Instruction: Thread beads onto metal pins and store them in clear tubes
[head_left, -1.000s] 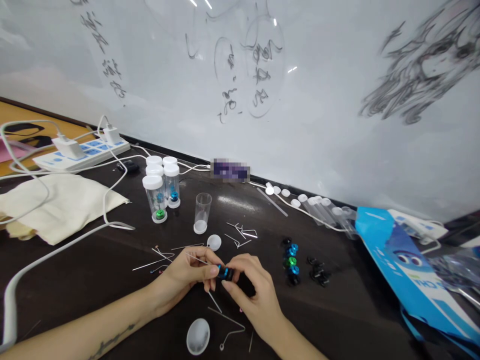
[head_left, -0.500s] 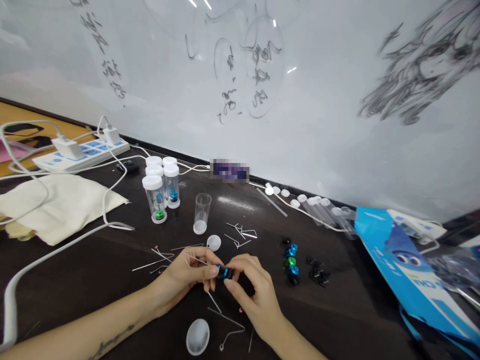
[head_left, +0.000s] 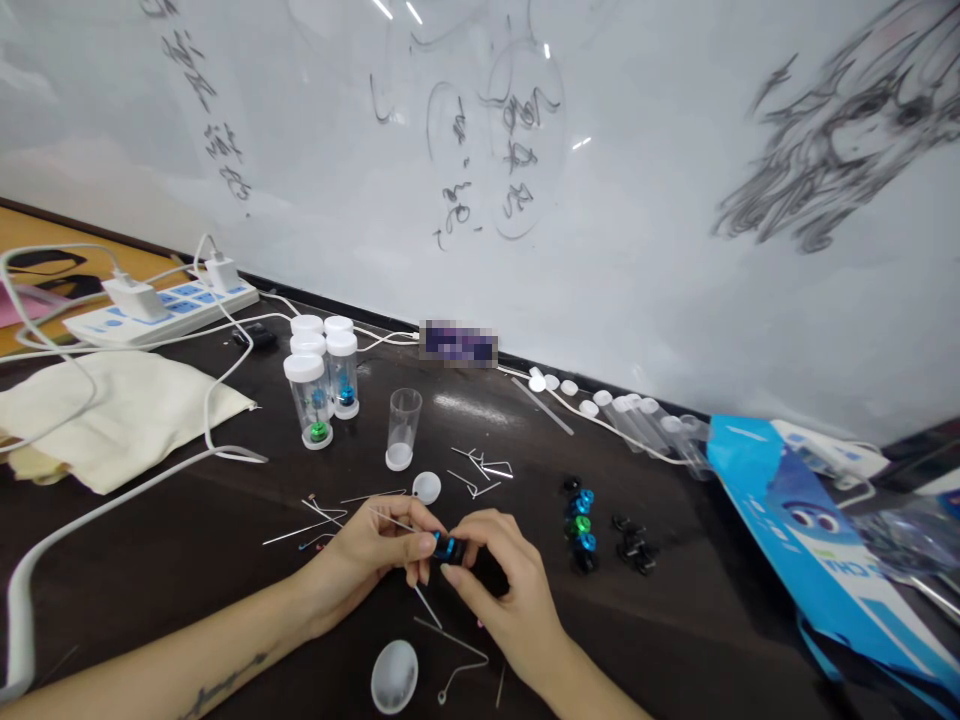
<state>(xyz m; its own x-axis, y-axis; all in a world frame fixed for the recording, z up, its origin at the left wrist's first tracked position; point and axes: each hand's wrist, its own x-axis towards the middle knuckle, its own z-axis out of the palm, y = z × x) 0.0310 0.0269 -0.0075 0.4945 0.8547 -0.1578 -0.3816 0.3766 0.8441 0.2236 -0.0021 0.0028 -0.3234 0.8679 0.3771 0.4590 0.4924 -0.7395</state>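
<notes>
Between my two hands is a small blue and black spool [head_left: 448, 547], pinched from both sides by fingertips. My left hand [head_left: 390, 545] is closed on its left end, and a thin metal wire [head_left: 427, 606] sticks out below those fingers. My right hand [head_left: 510, 575] grips the black right end with thumb and fingers. Below the hands lie a bent wire [head_left: 469, 665] and a white oval cap [head_left: 394, 677]. Just above them are a round white cap [head_left: 427, 487] and an upright clear tube [head_left: 404, 430].
Capped tubes [head_left: 307, 400] stand at the left by a cream cloth [head_left: 120, 415] and a power strip [head_left: 165, 310]. Bent wires [head_left: 484, 468] lie mid-table. Coloured spools [head_left: 581, 524] and black parts [head_left: 636, 545] sit right, before a blue bag [head_left: 795, 540].
The view has shifted very slightly. The spool has turned a little between my fingertips, while both hands stay in nearly the same place.
</notes>
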